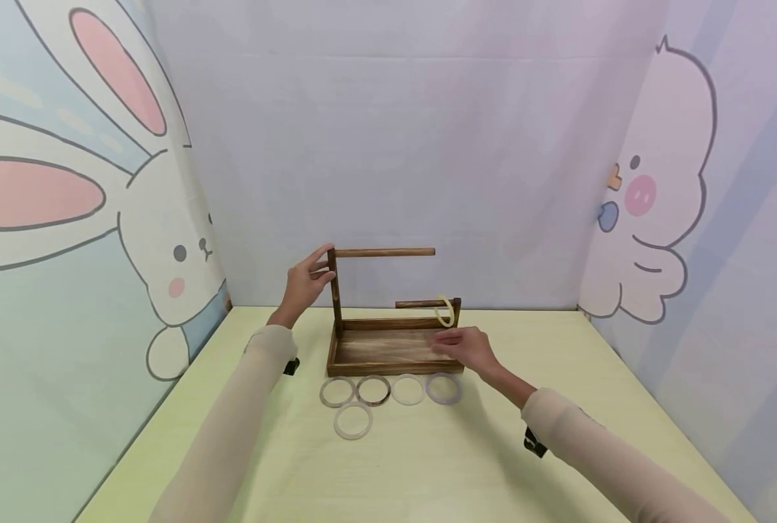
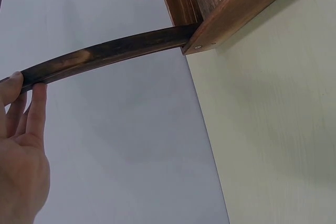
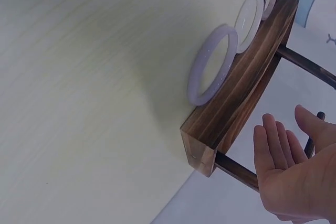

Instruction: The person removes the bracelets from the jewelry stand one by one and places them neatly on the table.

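My left hand [image 1: 303, 287] pinches the tall left post [image 1: 335, 294] of a dark brown wooden stand near its top, thumb and fingers on either side in the left wrist view. My right hand [image 1: 470, 350] is over the stand's right front corner, holding nothing; its fingers [image 3: 273, 148] are extended in the right wrist view. Just above that hand, a yellow bangle [image 1: 446, 324] hangs on the stand's short lower bar [image 1: 415, 304]. On the table in front lie a lavender bangle [image 3: 195, 74] and a white bangle [image 3: 242, 17].
The stand's longer upper bar [image 1: 385, 253] juts right from the tall post. Left of the white bangle lie a brown-patched bangle [image 1: 373, 404] and a greyish bangle [image 1: 322, 393], with a pale bangle [image 1: 352, 437] nearer me. A pale curtain [image 1: 401, 145] hangs behind the table.
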{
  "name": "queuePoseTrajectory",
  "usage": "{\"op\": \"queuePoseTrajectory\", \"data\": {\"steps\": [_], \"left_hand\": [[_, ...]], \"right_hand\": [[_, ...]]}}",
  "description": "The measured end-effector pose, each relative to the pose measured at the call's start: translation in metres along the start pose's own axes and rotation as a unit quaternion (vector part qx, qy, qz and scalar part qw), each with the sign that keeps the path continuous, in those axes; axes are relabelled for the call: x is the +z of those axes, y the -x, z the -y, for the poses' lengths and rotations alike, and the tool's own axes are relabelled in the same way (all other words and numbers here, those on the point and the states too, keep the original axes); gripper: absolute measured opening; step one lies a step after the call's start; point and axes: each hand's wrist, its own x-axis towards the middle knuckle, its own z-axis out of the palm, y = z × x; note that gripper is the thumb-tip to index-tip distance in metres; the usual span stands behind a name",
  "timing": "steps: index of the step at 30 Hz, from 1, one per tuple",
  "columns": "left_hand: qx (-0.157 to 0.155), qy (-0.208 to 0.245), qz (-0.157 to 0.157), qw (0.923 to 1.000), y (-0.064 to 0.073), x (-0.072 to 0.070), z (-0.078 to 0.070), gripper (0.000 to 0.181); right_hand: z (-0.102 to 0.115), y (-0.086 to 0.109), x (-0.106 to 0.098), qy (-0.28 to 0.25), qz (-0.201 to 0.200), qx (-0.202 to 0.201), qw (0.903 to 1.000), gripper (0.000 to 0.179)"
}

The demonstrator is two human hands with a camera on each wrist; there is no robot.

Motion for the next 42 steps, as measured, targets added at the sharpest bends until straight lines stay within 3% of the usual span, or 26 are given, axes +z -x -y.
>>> {"op": "queuePoseTrajectory", "data": {"steps": [10,17,25,33,42], "left_hand": [[0.003,-0.006,0.001,1.0,0.0,0.002,-0.002,0.065],[0.003,-0.005,0.002,1.0,0.0,0.002,-0.002,0.063],[-0.016,0.003,0.006,0.9998,-0.001,0.001,0.0,0.066],[-0.014,0.001,0.007,0.9999,-0.001,0.001,0.001,0.066],[-0.006,0.001,0.002,1.0,-0.001,-0.001,0.002,0.065]], "right_hand": [[-0.01,-0.004,-0.014,0.036,-0.024,0.01,0.999,0.031],[-0.012,-0.005,-0.021,0.019,-0.038,0.035,0.9985,0.03],[-0.013,-0.009,-0.024,0.023,-0.075,0.021,0.9967,0.026],[-0.013,-0.015,-0.023,0.072,-0.111,-0.018,0.9911,0.026],[-0.007,-0.022,-0.021,0.047,-0.12,-0.021,0.9914,0.036]]}}
